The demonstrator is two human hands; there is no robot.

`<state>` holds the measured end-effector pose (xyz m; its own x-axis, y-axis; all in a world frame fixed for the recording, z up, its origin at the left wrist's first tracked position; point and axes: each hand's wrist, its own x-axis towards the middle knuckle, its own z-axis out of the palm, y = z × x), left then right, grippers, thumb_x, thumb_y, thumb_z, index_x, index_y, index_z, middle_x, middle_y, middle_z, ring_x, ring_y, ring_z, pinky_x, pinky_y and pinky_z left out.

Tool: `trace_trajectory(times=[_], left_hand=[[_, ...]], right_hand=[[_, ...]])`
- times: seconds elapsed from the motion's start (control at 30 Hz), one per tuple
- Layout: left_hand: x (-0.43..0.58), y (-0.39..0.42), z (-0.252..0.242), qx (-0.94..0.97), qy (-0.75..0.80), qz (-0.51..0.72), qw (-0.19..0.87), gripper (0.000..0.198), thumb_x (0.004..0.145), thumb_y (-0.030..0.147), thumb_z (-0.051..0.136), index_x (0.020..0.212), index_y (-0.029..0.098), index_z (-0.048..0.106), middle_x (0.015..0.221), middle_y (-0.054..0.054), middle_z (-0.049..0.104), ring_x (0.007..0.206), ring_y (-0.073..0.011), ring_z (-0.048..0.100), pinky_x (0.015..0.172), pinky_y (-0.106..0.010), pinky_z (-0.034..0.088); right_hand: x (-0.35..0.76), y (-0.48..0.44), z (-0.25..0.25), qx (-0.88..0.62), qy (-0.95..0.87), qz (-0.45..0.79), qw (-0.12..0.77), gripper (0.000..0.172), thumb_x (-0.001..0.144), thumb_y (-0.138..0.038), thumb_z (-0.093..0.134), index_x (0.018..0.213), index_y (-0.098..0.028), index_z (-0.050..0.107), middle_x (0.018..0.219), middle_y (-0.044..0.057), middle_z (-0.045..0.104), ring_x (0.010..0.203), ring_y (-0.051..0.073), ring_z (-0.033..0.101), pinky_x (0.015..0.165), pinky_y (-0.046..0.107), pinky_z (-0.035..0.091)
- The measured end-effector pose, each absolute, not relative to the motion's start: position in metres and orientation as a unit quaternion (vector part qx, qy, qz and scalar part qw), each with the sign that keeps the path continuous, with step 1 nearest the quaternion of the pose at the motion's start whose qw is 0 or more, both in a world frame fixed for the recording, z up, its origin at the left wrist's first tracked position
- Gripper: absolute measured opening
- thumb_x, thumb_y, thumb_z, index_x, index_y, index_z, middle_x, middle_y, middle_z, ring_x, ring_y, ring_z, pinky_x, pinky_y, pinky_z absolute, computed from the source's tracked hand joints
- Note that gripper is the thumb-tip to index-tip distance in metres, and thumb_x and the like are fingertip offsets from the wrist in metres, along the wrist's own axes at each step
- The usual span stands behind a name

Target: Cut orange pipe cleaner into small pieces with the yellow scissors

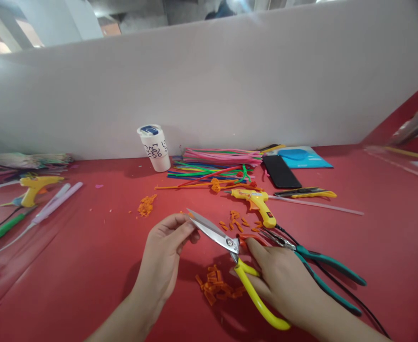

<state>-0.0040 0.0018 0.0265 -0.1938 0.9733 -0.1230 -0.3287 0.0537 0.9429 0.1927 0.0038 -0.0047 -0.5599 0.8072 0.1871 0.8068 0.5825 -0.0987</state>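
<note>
Red table [98, 266]: a person's right hand [282, 273] grips scissors [229, 242], blades reaching the left hand [168, 240], which pinches an orange bit [190, 215] at their tips; orange scraps [214, 285] lie between both hands.

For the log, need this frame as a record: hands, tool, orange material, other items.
left hand: pinched at a small orange bit by the scissors' tips
right hand: gripping the scissors' handles
loose orange material: fluffy pile, small pieces, strips
surface: red table
other tools: green-handled pliers, glue gun
farther back: pipe cleaners, phone, white cup
</note>
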Motion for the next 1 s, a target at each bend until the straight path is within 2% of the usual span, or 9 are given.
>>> trace_trajectory(times=[0.73, 0.9, 1.0], left_hand=[[-0.0042, 0.0040, 0.0253, 0.338, 0.486, 0.602, 0.535, 0.007, 0.069, 0.018, 0.061, 0.064, 0.013, 0.062, 0.057, 0.002, 0.057, 0.053, -0.0059, 0.048, 0.055, -0.017, 0.038], [-0.0046, 0.0031, 0.0240, 0.339, 0.481, 0.608, 0.533, 0.005, 0.069, 0.017, 0.061, 0.064, 0.014, 0.061, 0.058, 0.003, 0.057, 0.054, -0.0054, 0.048, 0.056, -0.016, 0.038], [-0.0040, 0.0024, 0.0249, 0.338, 0.479, 0.609, 0.534, 0.007, 0.069, 0.016, 0.061, 0.062, 0.015, 0.060, 0.056, 0.003, 0.057, 0.053, -0.0053, 0.048, 0.056, -0.015, 0.038]], right_hand=[[0.1913, 0.0063, -0.0074, -0.446, -0.885, -0.035, 0.129, 0.028, 0.081, -0.046, 0.038, 0.073, -0.020, 0.043, 0.042, -0.001, 0.053, 0.034, 0.018, 0.050, 0.039, 0.026, 0.013], [0.1935, 0.0068, -0.0073, -0.453, -0.882, -0.015, 0.128, 0.024, 0.079, -0.042, 0.042, 0.070, -0.020, 0.043, 0.042, 0.000, 0.054, 0.035, 0.016, 0.048, 0.040, 0.026, 0.013], [0.1930, 0.0081, -0.0068, -0.485, -0.862, 0.055, 0.134, 0.025, 0.077, -0.042, 0.045, 0.065, -0.021, 0.041, 0.043, -0.001, 0.051, 0.036, 0.014, 0.043, 0.040, 0.025, 0.013]])
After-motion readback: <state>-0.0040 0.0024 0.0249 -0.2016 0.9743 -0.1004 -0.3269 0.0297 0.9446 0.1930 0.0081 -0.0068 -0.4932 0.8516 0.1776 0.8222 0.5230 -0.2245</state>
